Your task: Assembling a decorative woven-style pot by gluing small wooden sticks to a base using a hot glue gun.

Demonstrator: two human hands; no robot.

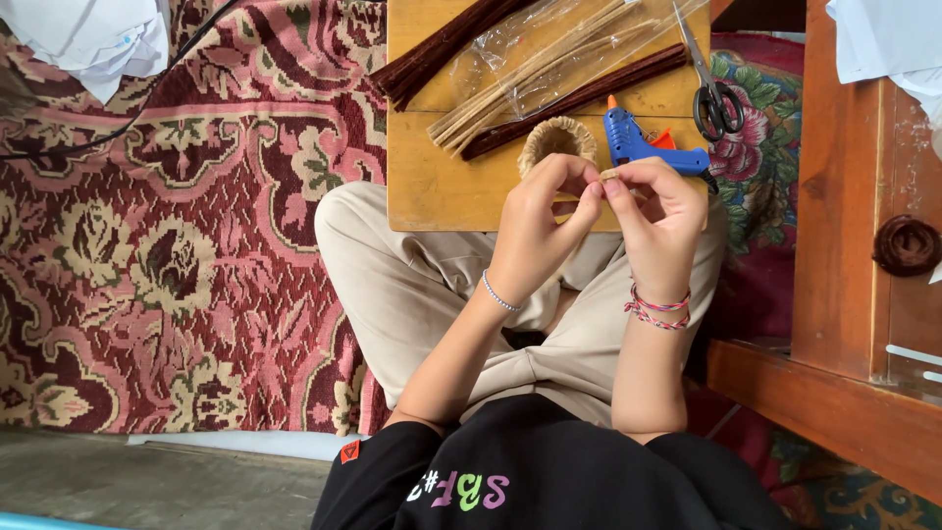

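The left hand [538,221] and the right hand [659,211] meet fingertip to fingertip above the person's lap; both grips are together, pinched on a small tan piece [609,175] that shows only as a nub between the left forefinger and the right thumb; what kind of piece it is cannot be told, since the fingers cover most of it.

Just beyond the grip, on the wooden surface [432,186], sits a small woven tan ring [557,137], partly hidden by the left fingers; just beside the right hand's knuckles lies a blue glue gun [638,145] with an orange tip, its handle running behind the right hand. Farther out from the grip lie dark brown fuzzy stems [579,96] and a clear bag of pale tan stems [549,64]; another bundle of dark brown stems [442,44] lies farther out still, toward the left-hand side. Scissors [714,93] with black handles lie beyond the right hand, at the edge of the surface.

Below the grip are beige trousers [422,285] on crossed legs; the left wrist bears a thin beaded bracelet [498,292], the right wrist red woven threads [657,306]. A patterned red carpet [167,245] spreads well off to the left; a wooden frame [834,245] stands off to the right, with a dark brown coil [906,245] on it.
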